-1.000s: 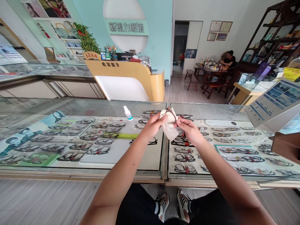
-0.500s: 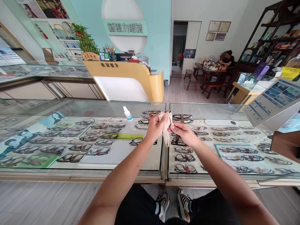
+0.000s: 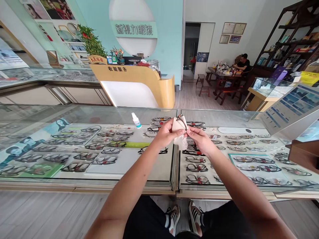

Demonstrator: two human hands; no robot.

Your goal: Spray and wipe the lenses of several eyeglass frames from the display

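Observation:
Above the glass counter, my left hand (image 3: 165, 135) is closed on a pale cleaning cloth (image 3: 180, 143). The cloth is folded against a pair of eyeglasses (image 3: 184, 122), whose dark rim shows at its upper right edge. Pinching the side of these eyeglasses is my right hand (image 3: 198, 136), its fingertips close to the left thumb. Most of the lens area is hidden by cloth and fingers. A white spray bottle (image 3: 136, 120) with a blue-green label stands on the counter, left of my hands.
The glass display counter (image 3: 159, 187) spans the width before me, with several rows of eyeglasses inside. A tilted display board (image 3: 290, 111) stands at right, near a brown box (image 3: 304, 156). Beyond are a wooden cashier desk (image 3: 165, 91) and a person (image 3: 242, 64) seated at a table.
The cloth and eyeglasses have turned, so the cloth now lies broad over the lens and more of the dark rim shows. My hands have moved slightly closer together. The bottle stays put.

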